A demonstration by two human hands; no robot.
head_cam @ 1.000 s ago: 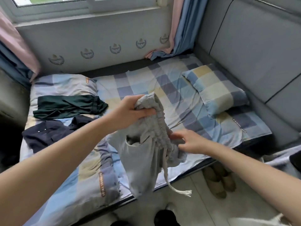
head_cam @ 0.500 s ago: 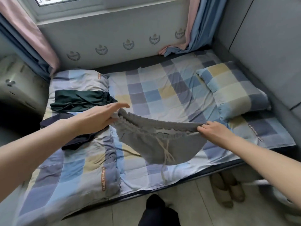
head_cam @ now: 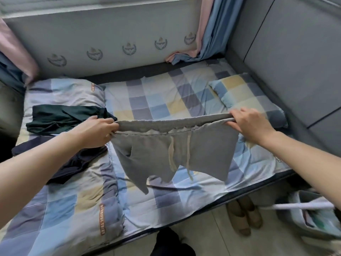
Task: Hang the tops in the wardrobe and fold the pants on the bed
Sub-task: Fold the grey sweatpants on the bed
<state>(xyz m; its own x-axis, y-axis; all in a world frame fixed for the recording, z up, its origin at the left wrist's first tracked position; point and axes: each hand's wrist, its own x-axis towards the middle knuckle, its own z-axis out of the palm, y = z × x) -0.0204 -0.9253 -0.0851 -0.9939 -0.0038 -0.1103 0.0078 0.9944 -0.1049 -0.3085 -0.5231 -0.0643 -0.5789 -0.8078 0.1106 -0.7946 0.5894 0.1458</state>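
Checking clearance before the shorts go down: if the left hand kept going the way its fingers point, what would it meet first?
The left hand points right along the waistband of the grey shorts, so probably the right hand gripping the other end.

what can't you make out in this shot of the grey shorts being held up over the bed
All in the head view:
- Dark navy garment: the left forearm crosses it, so its type is unclear.
- Green garment: the left hand covers its right end.
- Grey shorts: fingers hide how each waistband end is pinched by the left hand and right hand.
- Bag at bottom right: cut off by the edge, contents blurred.
- Wardrobe: out of frame.
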